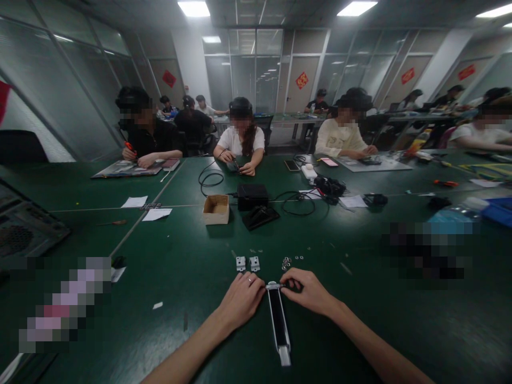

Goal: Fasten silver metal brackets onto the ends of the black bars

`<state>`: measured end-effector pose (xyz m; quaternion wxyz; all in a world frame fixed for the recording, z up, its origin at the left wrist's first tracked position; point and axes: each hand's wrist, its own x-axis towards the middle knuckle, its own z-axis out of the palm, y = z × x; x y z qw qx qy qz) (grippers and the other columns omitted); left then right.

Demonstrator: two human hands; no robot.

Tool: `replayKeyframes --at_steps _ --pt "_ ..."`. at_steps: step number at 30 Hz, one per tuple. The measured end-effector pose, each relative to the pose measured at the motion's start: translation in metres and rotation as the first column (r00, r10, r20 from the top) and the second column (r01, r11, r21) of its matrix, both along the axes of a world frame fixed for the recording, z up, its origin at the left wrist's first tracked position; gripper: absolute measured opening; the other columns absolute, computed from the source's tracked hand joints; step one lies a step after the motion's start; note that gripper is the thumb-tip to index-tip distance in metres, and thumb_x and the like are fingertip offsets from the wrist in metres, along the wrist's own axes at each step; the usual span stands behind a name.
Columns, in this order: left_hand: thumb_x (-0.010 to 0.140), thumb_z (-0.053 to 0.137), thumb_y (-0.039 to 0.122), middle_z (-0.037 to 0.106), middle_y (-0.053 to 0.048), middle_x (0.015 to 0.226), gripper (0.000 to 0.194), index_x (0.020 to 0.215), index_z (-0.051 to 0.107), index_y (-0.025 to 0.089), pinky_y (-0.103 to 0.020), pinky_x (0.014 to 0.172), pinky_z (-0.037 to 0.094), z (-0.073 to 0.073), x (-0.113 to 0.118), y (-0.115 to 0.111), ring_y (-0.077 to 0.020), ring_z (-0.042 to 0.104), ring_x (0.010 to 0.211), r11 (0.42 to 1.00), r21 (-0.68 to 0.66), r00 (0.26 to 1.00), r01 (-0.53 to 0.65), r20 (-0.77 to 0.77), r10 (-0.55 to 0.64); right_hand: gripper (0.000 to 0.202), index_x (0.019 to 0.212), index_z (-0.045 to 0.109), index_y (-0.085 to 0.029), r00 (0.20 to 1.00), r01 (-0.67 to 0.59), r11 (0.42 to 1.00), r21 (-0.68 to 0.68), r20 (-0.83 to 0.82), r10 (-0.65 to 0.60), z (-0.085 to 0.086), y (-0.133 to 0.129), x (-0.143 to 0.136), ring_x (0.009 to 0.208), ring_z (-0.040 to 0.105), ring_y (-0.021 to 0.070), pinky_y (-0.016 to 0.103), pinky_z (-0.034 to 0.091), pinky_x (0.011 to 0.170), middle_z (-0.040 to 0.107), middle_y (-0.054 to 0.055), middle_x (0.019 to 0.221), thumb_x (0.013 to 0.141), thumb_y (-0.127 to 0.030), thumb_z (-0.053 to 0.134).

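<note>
A long, narrow metal frame [279, 317] with a dark middle lies on the green table, pointing away from me. At its far end, my left hand [244, 296] is closed, its fingertips on the left side of a short silver crosspiece [273, 286]. My right hand [306, 289] pinches the right side of that same end with thumb and forefinger. Just beyond my left hand sit two small metal brackets [255, 263] with holes. A small cluster of metal nuts or rings [286, 263] lies past my right fingertips. Fine detail between the fingers is hidden.
An open cardboard box [216, 210] stands ahead, beside a black box-shaped device [252, 196] with cables. Paper slips [157, 214] lie to the left, near a computer case [30, 226]. A blue tray [498, 212] is far right. Several people sit across the table.
</note>
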<state>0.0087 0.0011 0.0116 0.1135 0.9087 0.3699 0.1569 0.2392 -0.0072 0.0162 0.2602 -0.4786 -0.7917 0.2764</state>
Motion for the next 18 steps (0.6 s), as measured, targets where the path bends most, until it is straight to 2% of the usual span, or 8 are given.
replayKeyframes --at_steps 18 --pt "0.096 0.04 0.021 0.059 -0.005 0.093 0.015 0.098 0.055 0.019 -0.032 0.077 0.041 0.0008 -0.0001 -0.0005 -0.0192 0.054 0.086 1.0 0.014 1.0 0.004 -0.002 -0.004 0.011 0.089 0.064 -0.019 1.0 -0.004 1.0 -0.009 0.01 0.004 0.0023 -0.0004 0.0 0.066 0.052 0.0124 0.024 0.041 0.058 0.06 0.001 0.078 0.08 -0.022 0.058"
